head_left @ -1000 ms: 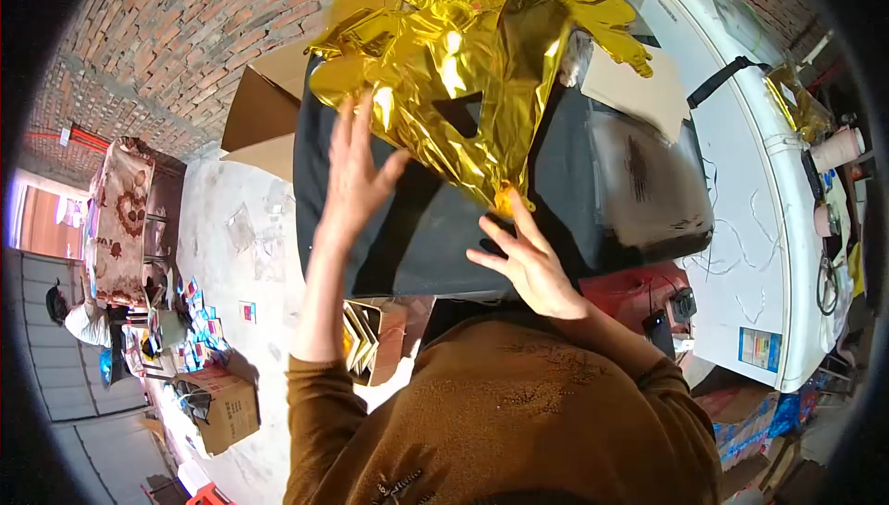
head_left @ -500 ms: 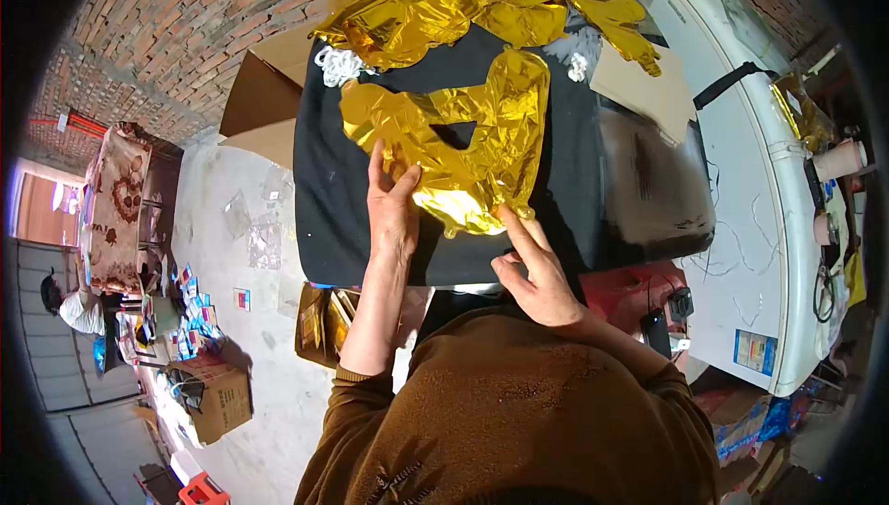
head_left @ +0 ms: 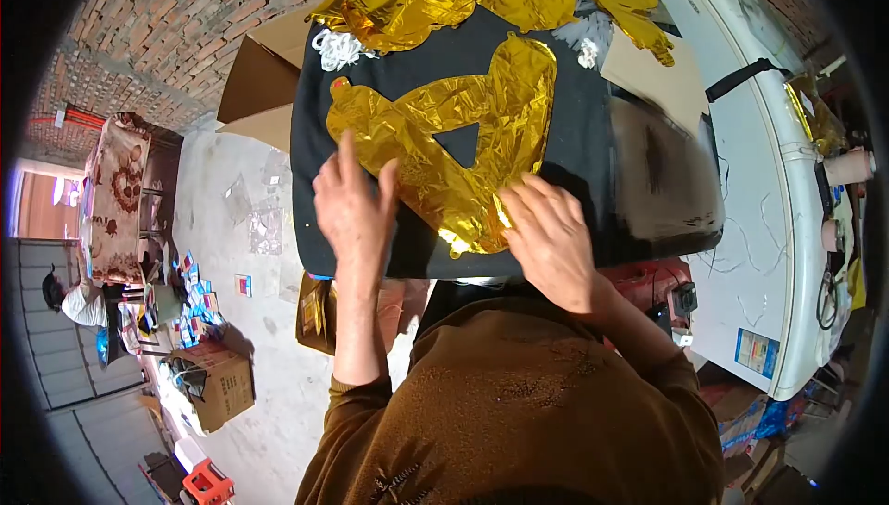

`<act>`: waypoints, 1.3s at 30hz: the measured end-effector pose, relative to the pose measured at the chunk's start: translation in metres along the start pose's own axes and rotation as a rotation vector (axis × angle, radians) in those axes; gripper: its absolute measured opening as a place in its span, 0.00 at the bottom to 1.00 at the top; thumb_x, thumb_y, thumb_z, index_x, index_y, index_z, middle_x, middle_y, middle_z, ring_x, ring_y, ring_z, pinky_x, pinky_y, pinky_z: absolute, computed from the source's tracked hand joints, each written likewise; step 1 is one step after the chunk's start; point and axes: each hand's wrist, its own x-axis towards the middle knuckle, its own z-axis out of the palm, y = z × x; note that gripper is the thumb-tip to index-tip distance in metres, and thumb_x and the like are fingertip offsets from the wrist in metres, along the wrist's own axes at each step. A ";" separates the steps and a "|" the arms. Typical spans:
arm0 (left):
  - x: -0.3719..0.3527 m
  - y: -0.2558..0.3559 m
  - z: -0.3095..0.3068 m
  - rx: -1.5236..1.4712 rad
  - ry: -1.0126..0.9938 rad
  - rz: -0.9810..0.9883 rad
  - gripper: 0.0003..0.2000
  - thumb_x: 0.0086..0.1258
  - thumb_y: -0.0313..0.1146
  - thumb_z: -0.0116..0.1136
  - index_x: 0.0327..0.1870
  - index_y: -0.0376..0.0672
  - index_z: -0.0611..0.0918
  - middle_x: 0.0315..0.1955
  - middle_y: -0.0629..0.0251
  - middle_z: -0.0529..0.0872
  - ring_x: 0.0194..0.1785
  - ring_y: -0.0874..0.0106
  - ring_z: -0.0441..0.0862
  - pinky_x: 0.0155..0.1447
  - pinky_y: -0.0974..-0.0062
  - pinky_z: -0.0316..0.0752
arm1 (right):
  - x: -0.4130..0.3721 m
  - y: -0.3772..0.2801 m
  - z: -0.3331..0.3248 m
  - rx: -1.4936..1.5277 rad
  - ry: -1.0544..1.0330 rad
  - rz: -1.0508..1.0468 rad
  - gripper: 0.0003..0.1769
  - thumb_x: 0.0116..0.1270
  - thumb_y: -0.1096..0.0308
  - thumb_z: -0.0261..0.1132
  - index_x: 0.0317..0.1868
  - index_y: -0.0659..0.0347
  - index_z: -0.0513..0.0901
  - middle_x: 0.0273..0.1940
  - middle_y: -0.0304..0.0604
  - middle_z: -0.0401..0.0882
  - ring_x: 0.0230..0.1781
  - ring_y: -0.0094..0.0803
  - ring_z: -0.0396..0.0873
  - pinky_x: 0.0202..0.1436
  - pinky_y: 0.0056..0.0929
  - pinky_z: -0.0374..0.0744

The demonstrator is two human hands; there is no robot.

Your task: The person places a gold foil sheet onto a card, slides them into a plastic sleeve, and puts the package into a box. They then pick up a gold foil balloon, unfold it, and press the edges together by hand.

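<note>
A flat gold foil balloon [head_left: 523, 79], shaped like a letter A with a triangular hole, lies wrinkled on a black cloth [head_left: 319, 158]. Just off its lower left side is my left hand [head_left: 352, 209], fingers spread and nothing in them. My right hand [head_left: 556, 244] rests its outstretched fingers along the lower right edge of the foil. A small reddish spot shows on the tab at the balloon's upper left. More gold foil balloons [head_left: 417, 10] are heaped at the far side of the cloth.
White ribbon [head_left: 337, 49] lies at the cloth's far left, and a grey bundle [head_left: 585, 35] at its far right. An open cardboard box [head_left: 264, 84] stands to the left. On the right is a long white chest [head_left: 741, 199]. A smaller box with gold packets [head_left: 318, 315] sits below the near edge.
My left hand has come off the foil and moved down and left. My right hand has turned over the lower right edge. The balloon lies turned slightly, its upper left tab now uncovered.
</note>
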 end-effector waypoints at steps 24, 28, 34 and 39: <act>-0.028 0.057 0.092 0.017 -0.287 0.170 0.42 0.72 0.73 0.50 0.81 0.58 0.69 0.81 0.38 0.55 0.83 0.32 0.47 0.80 0.27 0.42 | 0.156 0.180 0.063 -0.609 -0.510 -0.061 0.40 0.86 0.45 0.39 0.83 0.69 0.54 0.85 0.59 0.47 0.88 0.48 0.44 0.89 0.46 0.44; -0.029 0.056 0.094 0.008 -0.283 0.173 0.41 0.71 0.73 0.52 0.80 0.58 0.70 0.80 0.38 0.57 0.83 0.32 0.47 0.79 0.26 0.43 | 0.162 0.122 0.069 -0.311 -0.418 -0.265 0.37 0.85 0.45 0.43 0.84 0.61 0.58 0.86 0.50 0.49 0.87 0.43 0.46 0.89 0.46 0.43; -0.031 0.050 0.098 0.003 -0.288 0.222 0.42 0.71 0.76 0.46 0.82 0.62 0.67 0.81 0.39 0.55 0.83 0.33 0.46 0.80 0.27 0.40 | 0.161 0.153 0.094 -0.260 -0.493 -0.235 0.37 0.86 0.44 0.36 0.87 0.53 0.50 0.88 0.45 0.42 0.89 0.37 0.39 0.90 0.45 0.37; -0.031 0.044 0.092 -0.084 -0.352 0.364 0.42 0.72 0.75 0.46 0.82 0.61 0.67 0.82 0.41 0.55 0.84 0.35 0.45 0.81 0.27 0.37 | 0.178 0.146 0.078 -0.389 -0.396 -0.202 0.35 0.86 0.48 0.38 0.85 0.57 0.53 0.87 0.47 0.44 0.89 0.41 0.39 0.90 0.47 0.38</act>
